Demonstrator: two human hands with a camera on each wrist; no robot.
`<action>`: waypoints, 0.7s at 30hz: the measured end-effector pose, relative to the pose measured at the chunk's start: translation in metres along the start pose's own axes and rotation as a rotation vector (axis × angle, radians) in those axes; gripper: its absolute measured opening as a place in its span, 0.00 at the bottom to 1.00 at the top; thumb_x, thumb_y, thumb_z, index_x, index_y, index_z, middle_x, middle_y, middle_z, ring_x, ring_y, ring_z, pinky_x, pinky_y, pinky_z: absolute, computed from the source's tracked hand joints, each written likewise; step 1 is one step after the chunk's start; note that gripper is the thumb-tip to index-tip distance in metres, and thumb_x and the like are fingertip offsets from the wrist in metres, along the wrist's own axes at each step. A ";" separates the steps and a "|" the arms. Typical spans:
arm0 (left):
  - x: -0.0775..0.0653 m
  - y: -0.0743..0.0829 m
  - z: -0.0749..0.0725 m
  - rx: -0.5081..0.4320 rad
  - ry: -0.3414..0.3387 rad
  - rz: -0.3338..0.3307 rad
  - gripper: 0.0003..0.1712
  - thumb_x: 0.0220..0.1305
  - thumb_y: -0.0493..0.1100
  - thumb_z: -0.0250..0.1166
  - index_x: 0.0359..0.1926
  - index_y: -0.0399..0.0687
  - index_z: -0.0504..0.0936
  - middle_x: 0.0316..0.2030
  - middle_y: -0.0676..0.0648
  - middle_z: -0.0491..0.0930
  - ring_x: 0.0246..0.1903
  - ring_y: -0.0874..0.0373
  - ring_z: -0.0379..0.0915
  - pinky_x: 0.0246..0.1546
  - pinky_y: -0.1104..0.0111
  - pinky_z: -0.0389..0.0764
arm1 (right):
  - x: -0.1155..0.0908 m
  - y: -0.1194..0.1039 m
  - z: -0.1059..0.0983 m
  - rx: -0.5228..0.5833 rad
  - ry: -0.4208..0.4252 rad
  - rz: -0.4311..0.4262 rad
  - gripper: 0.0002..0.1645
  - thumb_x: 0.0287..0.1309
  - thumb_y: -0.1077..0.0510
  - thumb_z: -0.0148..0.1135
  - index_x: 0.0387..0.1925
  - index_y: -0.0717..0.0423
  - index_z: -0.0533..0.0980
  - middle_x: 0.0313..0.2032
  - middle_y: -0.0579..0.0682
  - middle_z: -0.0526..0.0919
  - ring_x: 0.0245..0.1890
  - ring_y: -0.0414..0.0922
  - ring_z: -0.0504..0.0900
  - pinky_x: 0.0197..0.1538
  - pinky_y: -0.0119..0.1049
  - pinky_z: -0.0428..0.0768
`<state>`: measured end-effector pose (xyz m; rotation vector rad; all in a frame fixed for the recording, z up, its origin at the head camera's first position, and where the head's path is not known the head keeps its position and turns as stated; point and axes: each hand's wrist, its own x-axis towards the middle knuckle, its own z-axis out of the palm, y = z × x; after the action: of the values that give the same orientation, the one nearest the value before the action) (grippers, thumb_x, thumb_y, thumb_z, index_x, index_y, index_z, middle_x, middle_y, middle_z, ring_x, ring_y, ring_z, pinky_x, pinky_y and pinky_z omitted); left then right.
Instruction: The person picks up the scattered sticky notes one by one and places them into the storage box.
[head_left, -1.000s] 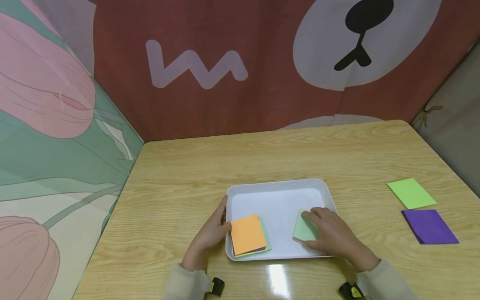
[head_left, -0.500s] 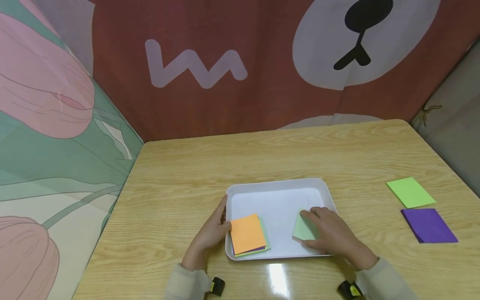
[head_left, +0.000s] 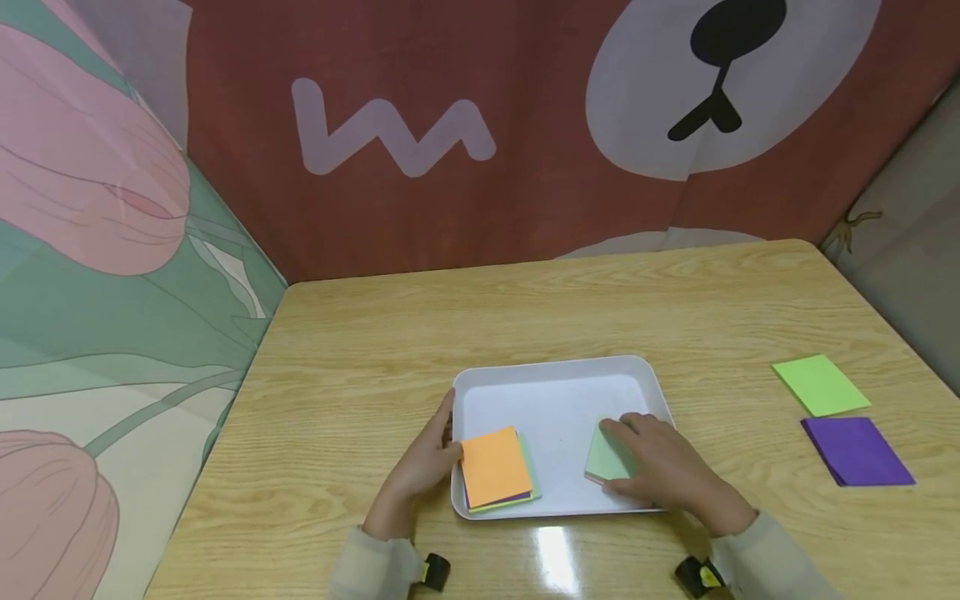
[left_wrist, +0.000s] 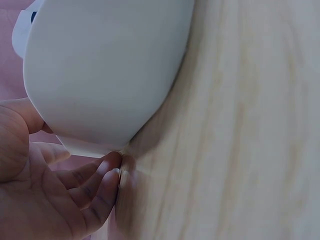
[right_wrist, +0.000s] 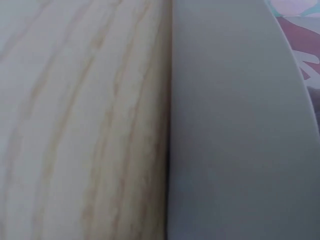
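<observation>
A white tray (head_left: 558, 408) lies on the wooden table. My left hand (head_left: 420, 467) holds its left edge, thumb over the rim beside a stack of square paper notes (head_left: 495, 468) topped with orange. In the left wrist view the fingers (left_wrist: 97, 192) curl at the tray's outer wall (left_wrist: 110, 75), close to the table. Inside the tray's right half, my right hand (head_left: 667, 467) grips a pale green pad of paper notes (head_left: 606, 457) between thumb and fingers, covering its right part. The right wrist view shows the tray wall (right_wrist: 240, 125), with no hand visible.
On the table's right side lie a lime green square of paper notes (head_left: 823, 386) and a purple one (head_left: 857, 451), the purple in front. A patterned cloth (head_left: 525, 200) hangs behind the table (head_left: 360, 333).
</observation>
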<state>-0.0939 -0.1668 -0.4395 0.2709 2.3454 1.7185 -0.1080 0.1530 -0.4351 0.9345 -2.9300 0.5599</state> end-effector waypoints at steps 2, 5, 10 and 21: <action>0.000 0.000 0.000 0.000 -0.004 0.003 0.46 0.49 0.26 0.47 0.65 0.44 0.34 0.57 0.32 0.57 0.48 0.44 0.62 0.44 0.54 0.73 | 0.000 0.000 -0.001 0.017 0.000 0.003 0.40 0.31 0.44 0.68 0.49 0.59 0.70 0.41 0.59 0.74 0.39 0.55 0.71 0.41 0.53 0.73; 0.000 0.000 0.000 -0.003 -0.006 -0.004 0.46 0.49 0.26 0.47 0.65 0.44 0.34 0.56 0.32 0.57 0.47 0.44 0.62 0.43 0.54 0.73 | -0.001 0.000 -0.003 0.039 0.003 0.009 0.40 0.30 0.45 0.69 0.48 0.59 0.70 0.41 0.59 0.74 0.40 0.55 0.71 0.43 0.54 0.73; -0.001 0.007 0.000 -0.018 -0.011 -0.026 0.45 0.49 0.25 0.47 0.65 0.41 0.33 0.55 0.31 0.57 0.46 0.43 0.62 0.42 0.55 0.72 | 0.000 0.000 -0.006 0.041 0.036 0.007 0.37 0.31 0.47 0.69 0.46 0.61 0.71 0.41 0.59 0.75 0.41 0.55 0.72 0.43 0.53 0.74; -0.009 0.034 0.000 -0.021 -0.022 -0.022 0.43 0.48 0.24 0.45 0.63 0.34 0.33 0.56 0.26 0.55 0.48 0.37 0.60 0.43 0.52 0.71 | -0.001 0.005 -0.010 0.048 0.148 0.006 0.27 0.39 0.54 0.65 0.44 0.62 0.72 0.39 0.57 0.77 0.40 0.54 0.73 0.41 0.52 0.75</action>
<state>-0.0847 -0.1585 -0.4064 0.2589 2.3052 1.7201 -0.1114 0.1609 -0.4271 0.8495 -2.8001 0.6724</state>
